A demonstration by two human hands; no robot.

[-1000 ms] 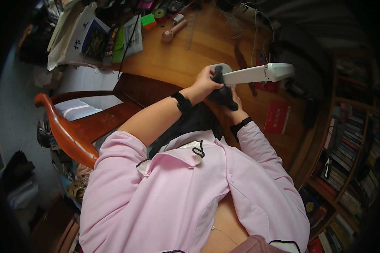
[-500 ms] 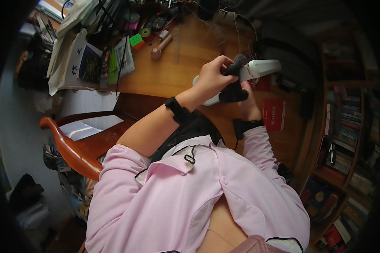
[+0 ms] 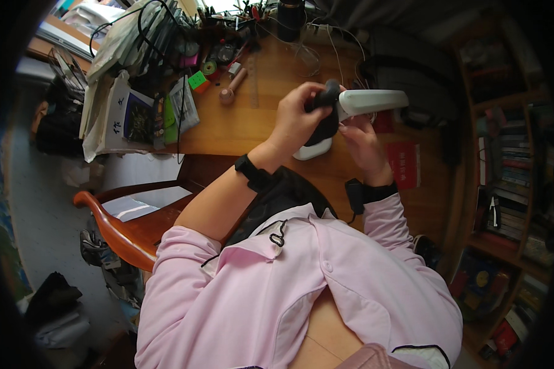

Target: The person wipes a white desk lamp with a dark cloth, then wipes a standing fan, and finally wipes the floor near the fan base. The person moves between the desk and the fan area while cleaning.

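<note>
My left hand (image 3: 296, 117) is closed around a dark grey, soft-looking piece (image 3: 327, 101) with rounded ends, over the desk. This piece sits against a white, lamp-like device with a long, rounded head (image 3: 374, 102) pointing right. Below the dark piece shows a white rounded base (image 3: 314, 149), seemingly part of the same device. My right hand (image 3: 368, 150) is under the head, its fingers bent up against the device's underside. The dark piece and the head partly hide where the fingers make contact.
On the wooden desk (image 3: 261, 126) lie a pink-beige handheld item (image 3: 233, 88), a green-orange cube (image 3: 198, 81) and a clear ruler (image 3: 253, 80). Stacked papers (image 3: 108, 117) stand left, a red booklet (image 3: 403, 165) right. A wooden chair (image 3: 114, 227) and bookshelf (image 3: 504, 246) flank me.
The dark piece has turned and drawn up closer to my left hand. The white head now points more level. My right hand has come out from behind the dark piece, to the right.
</note>
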